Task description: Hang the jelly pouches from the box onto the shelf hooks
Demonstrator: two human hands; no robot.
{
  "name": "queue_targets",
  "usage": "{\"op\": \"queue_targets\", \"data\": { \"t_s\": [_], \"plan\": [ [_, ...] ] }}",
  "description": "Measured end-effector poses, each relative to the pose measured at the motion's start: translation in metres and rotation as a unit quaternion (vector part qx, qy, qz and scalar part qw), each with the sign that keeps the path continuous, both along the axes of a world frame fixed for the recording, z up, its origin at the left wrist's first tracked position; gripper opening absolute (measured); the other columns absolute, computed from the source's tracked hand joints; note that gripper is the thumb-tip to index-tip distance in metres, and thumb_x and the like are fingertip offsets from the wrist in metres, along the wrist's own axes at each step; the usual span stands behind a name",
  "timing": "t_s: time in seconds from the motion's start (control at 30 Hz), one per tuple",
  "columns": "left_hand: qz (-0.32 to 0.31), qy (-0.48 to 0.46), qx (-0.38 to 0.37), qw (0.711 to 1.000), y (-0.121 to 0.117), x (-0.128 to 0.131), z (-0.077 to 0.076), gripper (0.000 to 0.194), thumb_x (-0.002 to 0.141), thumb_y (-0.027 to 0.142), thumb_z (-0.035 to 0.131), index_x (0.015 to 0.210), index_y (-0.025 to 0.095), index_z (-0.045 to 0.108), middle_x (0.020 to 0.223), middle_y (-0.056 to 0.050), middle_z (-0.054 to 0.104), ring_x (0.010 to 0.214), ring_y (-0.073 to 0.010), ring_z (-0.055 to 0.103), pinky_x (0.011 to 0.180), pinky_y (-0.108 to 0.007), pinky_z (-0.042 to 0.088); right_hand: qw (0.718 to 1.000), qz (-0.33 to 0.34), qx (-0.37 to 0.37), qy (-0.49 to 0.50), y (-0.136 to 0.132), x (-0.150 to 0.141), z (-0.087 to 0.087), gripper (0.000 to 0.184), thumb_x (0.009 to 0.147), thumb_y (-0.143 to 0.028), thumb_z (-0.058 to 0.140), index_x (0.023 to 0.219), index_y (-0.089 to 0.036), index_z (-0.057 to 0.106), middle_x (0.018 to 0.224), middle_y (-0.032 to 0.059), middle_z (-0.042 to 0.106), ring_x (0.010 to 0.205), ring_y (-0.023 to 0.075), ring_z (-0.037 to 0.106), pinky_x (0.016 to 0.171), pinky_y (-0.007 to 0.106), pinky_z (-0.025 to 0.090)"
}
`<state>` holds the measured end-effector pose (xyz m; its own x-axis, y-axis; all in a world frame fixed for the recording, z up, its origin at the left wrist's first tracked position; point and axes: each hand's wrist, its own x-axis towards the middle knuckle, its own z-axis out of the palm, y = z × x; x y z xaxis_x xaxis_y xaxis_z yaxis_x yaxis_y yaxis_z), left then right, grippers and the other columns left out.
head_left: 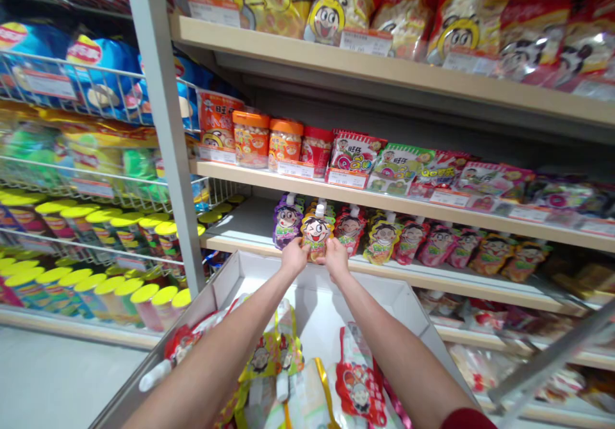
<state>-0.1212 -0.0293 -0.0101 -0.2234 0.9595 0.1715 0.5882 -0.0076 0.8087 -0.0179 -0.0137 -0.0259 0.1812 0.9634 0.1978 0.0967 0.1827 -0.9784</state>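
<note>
Both my hands reach out to the third shelf [423, 276] and hold one yellow spouted pouch [316, 232] with a cartoon face, standing upright at the shelf's front edge. My left hand [294, 256] grips its lower left side, fingers closed. My right hand [334, 259] grips its lower right side, fingers closed too. A purple pouch [287, 221] stands just left of it and a red pouch [350, 229] just right, in a row of several such pouches.
A white cardboard box [225, 282] under my arms holds more pouches [355, 378]. A grey upright post [166, 128] divides the shelves. Wire racks with yellow-lidded cans [115, 230] are at left. Jars [252, 137] and snack bags fill the upper shelves.
</note>
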Motion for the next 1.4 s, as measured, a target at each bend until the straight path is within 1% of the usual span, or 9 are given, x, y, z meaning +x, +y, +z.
{"op": "queue_targets", "data": {
  "t_s": [0.2, 0.33, 0.47, 0.6, 0.73, 0.9, 1.03, 1.2, 1.4],
  "plan": [
    [0.0, 0.032, -0.004, 0.999, 0.013, 0.004, -0.002, 0.031, 0.068, 0.023, 0.043, 0.094, 0.012, 0.055, 0.089, -0.013, 0.061, 0.08, -0.0218, 0.055, 0.069, -0.028, 0.038, 1.0, -0.015, -0.019, -0.017, 0.019, 0.001, -0.004, 0.023, 0.073, -0.036, 0.031, 0.072, -0.018, 0.045, 0.061, -0.0015, 0.051, 0.042, 0.0087, 0.048, 0.036, 0.022, 0.043],
    [-0.002, 0.016, -0.01, 1.0, 0.02, 0.004, -0.006, 0.03, 0.069, 0.025, 0.045, 0.095, 0.013, 0.056, 0.088, -0.011, 0.061, 0.08, -0.021, 0.055, 0.069, -0.028, 0.039, 0.997, -0.028, -0.026, -0.061, 0.025, 0.003, -0.005, 0.024, 0.074, -0.035, 0.03, 0.073, -0.018, 0.046, 0.056, -0.0015, 0.051, 0.037, 0.009, 0.047, 0.036, 0.023, 0.042],
    [0.0, -0.003, -0.019, 1.0, 0.02, 0.002, -0.01, 0.038, 0.068, 0.026, 0.049, 0.103, 0.011, 0.051, 0.095, -0.012, 0.059, 0.082, -0.02, 0.054, 0.07, -0.027, 0.039, 0.986, -0.057, 0.023, -0.157, 0.02, 0.008, -0.002, 0.023, 0.073, -0.031, 0.034, 0.078, -0.016, 0.051, 0.062, 0.0016, 0.056, 0.05, 0.0124, 0.053, 0.049, 0.025, 0.045],
    [-0.01, -0.065, -0.038, 0.997, 0.001, 0.001, -0.017, 0.045, 0.069, 0.022, 0.05, 0.111, 0.009, 0.044, 0.104, -0.015, 0.053, 0.08, -0.0168, 0.055, 0.068, -0.025, 0.041, 0.974, -0.069, 0.063, -0.205, 0.003, 0.018, 0.0, 0.029, 0.07, -0.023, 0.039, 0.093, -0.011, 0.052, 0.087, 0.0095, 0.06, 0.079, 0.0177, 0.055, 0.073, 0.03, 0.041],
    [-0.069, -0.133, -0.075, 0.986, -0.038, 0.003, -0.028, 0.044, 0.069, 0.018, 0.048, 0.112, 0.01, 0.042, 0.106, -0.014, 0.052, 0.071, -0.0137, 0.057, 0.063, -0.024, 0.043, 0.968, -0.026, 0.087, -0.233, -0.036, 0.031, -0.015, 0.032, 0.072, -0.019, 0.038, 0.099, -0.01, 0.052, 0.099, 0.0109, 0.057, 0.091, 0.0168, 0.052, 0.082, 0.029, 0.037],
    [-0.162, 0.024, -0.081, 0.983, -0.086, 0.002, -0.043, 0.037, 0.067, 0.02, 0.05, 0.102, 0.011, 0.052, 0.102, -0.011, 0.056, 0.088, -0.0173, 0.053, 0.079, -0.027, 0.038, 0.953, 0.073, 0.07, -0.287, -0.105, 0.048, -0.044, 0.029, 0.072, -0.018, 0.04, 0.096, -0.015, 0.055, 0.099, 0.0075, 0.058, 0.091, 0.0149, 0.052, 0.083, 0.029, 0.037],
    [-0.218, 0.098, -0.091, 0.967, -0.108, -0.004, -0.055, 0.036, 0.068, 0.02, 0.046, 0.103, 0.01, 0.052, 0.104, -0.011, 0.056, 0.092, -0.0161, 0.051, 0.08, -0.023, 0.037, 0.924, 0.134, 0.068, -0.351, -0.144, 0.058, -0.055, 0.029, 0.073, -0.017, 0.04, 0.098, -0.015, 0.054, 0.101, 0.0076, 0.057, 0.093, 0.0145, 0.05, 0.083, 0.028, 0.036],
    [-0.33, 0.22, -0.12, 0.91, -0.129, -0.002, -0.07, 0.03, 0.066, 0.023, 0.045, 0.092, 0.016, 0.058, 0.088, -0.006, 0.062, 0.078, -0.0177, 0.056, 0.067, -0.024, 0.04, 0.882, 0.217, 0.056, -0.414, -0.159, 0.06, -0.068, 0.025, 0.073, -0.015, 0.04, 0.093, -0.015, 0.055, 0.094, 0.0072, 0.058, 0.086, 0.0143, 0.051, 0.079, 0.027, 0.037],
    [-0.346, 0.326, -0.072, 0.877, -0.139, 0.006, -0.077, 0.028, 0.067, 0.023, 0.041, 0.086, 0.019, 0.061, 0.082, -0.008, 0.064, 0.078, -0.0209, 0.056, 0.068, -0.028, 0.039, 0.836, 0.239, 0.035, -0.493, -0.157, 0.057, -0.074, 0.017, 0.073, -0.015, 0.04, 0.074, -0.013, 0.056, 0.08, 0.0065, 0.056, 0.075, 0.0126, 0.05, 0.07, 0.023, 0.037]
  ]
}}
